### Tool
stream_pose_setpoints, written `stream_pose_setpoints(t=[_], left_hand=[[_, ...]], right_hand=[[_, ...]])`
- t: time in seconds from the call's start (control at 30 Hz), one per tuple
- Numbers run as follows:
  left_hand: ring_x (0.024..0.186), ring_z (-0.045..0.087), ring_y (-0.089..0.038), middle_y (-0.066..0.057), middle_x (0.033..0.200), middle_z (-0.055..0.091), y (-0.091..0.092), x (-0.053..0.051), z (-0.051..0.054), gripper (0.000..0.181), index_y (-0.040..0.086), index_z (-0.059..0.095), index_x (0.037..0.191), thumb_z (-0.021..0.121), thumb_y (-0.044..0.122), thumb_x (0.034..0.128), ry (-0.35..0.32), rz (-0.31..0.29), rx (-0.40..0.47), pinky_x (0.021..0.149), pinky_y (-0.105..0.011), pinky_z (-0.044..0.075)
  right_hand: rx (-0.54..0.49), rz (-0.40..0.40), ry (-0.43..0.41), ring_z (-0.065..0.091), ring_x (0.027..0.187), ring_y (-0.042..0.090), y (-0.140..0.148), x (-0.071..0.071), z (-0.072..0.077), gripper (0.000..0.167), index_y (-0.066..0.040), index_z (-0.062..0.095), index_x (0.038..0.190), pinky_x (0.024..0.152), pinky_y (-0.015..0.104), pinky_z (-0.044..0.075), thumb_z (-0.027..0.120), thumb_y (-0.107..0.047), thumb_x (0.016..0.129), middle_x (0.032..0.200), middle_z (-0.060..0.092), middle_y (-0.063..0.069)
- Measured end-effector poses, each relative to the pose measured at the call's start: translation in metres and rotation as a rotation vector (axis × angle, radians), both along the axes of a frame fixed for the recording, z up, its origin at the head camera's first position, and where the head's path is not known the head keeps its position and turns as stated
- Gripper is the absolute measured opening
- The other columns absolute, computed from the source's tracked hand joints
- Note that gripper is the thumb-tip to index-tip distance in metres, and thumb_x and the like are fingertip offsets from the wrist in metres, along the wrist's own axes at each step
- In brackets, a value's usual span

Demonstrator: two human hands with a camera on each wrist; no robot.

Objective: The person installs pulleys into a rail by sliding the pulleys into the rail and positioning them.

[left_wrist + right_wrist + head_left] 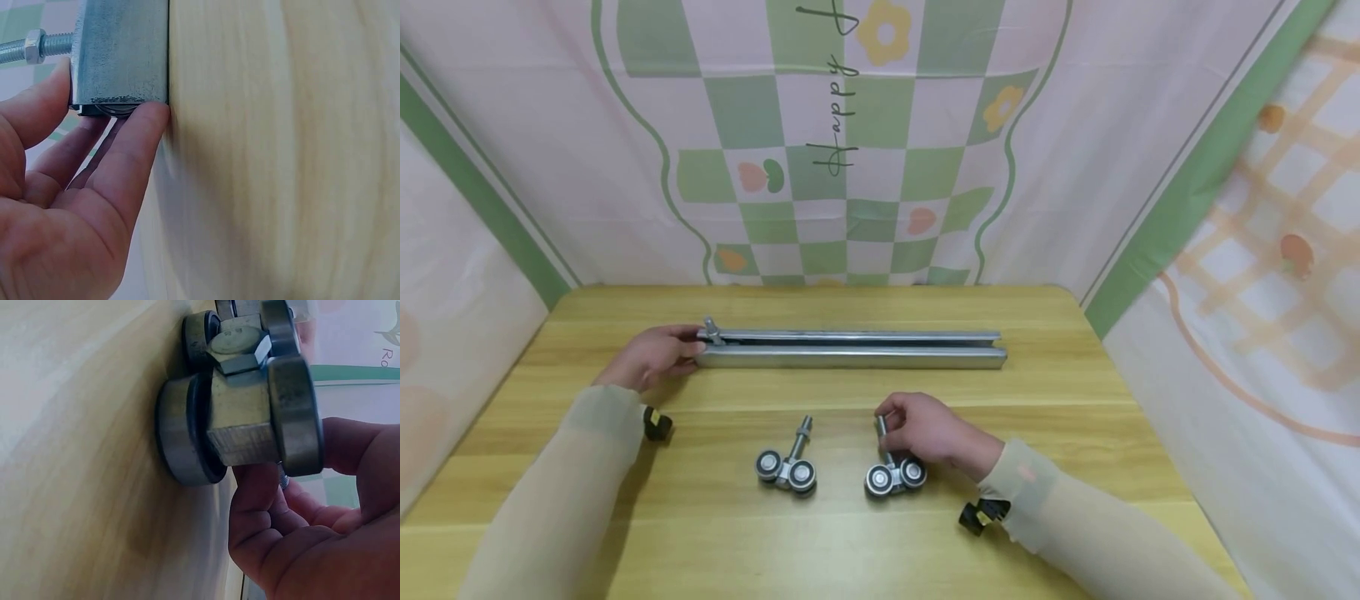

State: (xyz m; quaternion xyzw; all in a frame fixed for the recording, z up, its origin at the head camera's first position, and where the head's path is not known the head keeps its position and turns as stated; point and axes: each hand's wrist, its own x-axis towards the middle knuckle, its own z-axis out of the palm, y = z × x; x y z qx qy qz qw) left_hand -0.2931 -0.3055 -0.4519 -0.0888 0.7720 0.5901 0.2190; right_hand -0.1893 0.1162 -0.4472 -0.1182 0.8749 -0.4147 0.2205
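Observation:
A silver metal channel rail (850, 358) lies across the table, its open slot facing up. My left hand (658, 357) grips its left end, thumb at the top edge and fingertips against the end. A threaded bolt with a nut (35, 47) sticks out of the slot there; part of a wheel shows inside the rail end. With bent fingers, my right hand (928, 429) holds a roller trolley (880, 481) by its threaded bolt. In the right wrist view its steel wheels (297, 415) and hex bolt head show large. The bolt is mostly hidden by the fingers.
Another roller trolley (786, 472) lies on the table left of my right hand, its bolt slanting away from me. The wood-grain table (700, 550) ends at a patterned curtain (880, 200) at the back, with more cloth on both sides.

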Motion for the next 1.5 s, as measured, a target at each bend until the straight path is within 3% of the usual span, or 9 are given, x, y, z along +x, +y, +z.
stream_pose_setpoints(t=[0.4, 1.03, 1.5], left_hand=[[0.137, 0.034, -0.038, -0.023, 0.158, 0.024, 0.001, 0.001, 0.003, 0.064, 0.003, 0.02, 0.158, 0.054, 0.008, 0.1034, -0.011, 0.025, 0.003, 0.108, -0.043, 0.043], [0.136, 0.036, -0.039, -0.024, 0.157, 0.026, 0.0, -0.001, -0.001, 0.065, 0.003, 0.021, 0.158, 0.055, 0.01, 0.1034, 0.004, 0.014, -0.011, 0.107, -0.043, 0.044], [0.135, 0.036, -0.038, -0.026, 0.157, 0.025, 0.0, 0.001, -0.001, 0.065, 0.002, 0.021, 0.158, 0.055, 0.009, 0.1032, 0.007, 0.008, -0.002, 0.106, -0.042, 0.044]], right_hand=[[-0.026, -0.001, 0.026, 0.062, 0.082, 0.018, 0.001, 0.007, 0.006, 0.037, -0.001, 0.065, 0.117, 0.07, 0.031, 0.057, 0.076, -0.004, 0.082, 0.095, 0.066, 0.003], [-0.012, -0.009, 0.07, 0.06, 0.083, 0.018, 0.002, 0.01, 0.008, 0.036, -0.004, 0.065, 0.116, 0.071, 0.033, 0.055, 0.076, -0.004, 0.082, 0.094, 0.064, 0.001], [-0.123, -0.025, 0.046, 0.063, 0.08, 0.021, 0.009, 0.017, 0.011, 0.035, 0.0, 0.063, 0.115, 0.07, 0.034, 0.06, 0.076, -0.001, 0.082, 0.095, 0.064, 0.005]])
